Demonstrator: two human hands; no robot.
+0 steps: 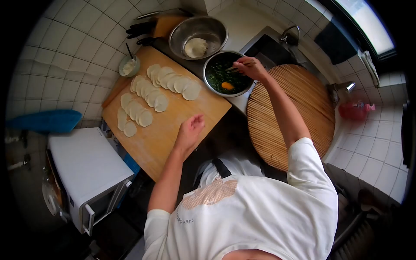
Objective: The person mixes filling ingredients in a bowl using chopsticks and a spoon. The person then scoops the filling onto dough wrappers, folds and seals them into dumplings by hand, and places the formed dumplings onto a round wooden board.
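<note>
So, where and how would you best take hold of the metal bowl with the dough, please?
Probably by the dough bowl's rim facing the wooden board, left hand coming over the board: the round rim is exposed there, while the bowl of greens crowds another side.

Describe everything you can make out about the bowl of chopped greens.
The bowl is round and silvery, looks like metal, and sits with its opening up. It stands by the floury board, near the larger bowl and the round slatted board. Inside are dark chopped greens and an orange blob, probably egg yolk. The right hand reaches over its rim, holding thin sticks, likely chopsticks, at the greens.
</note>
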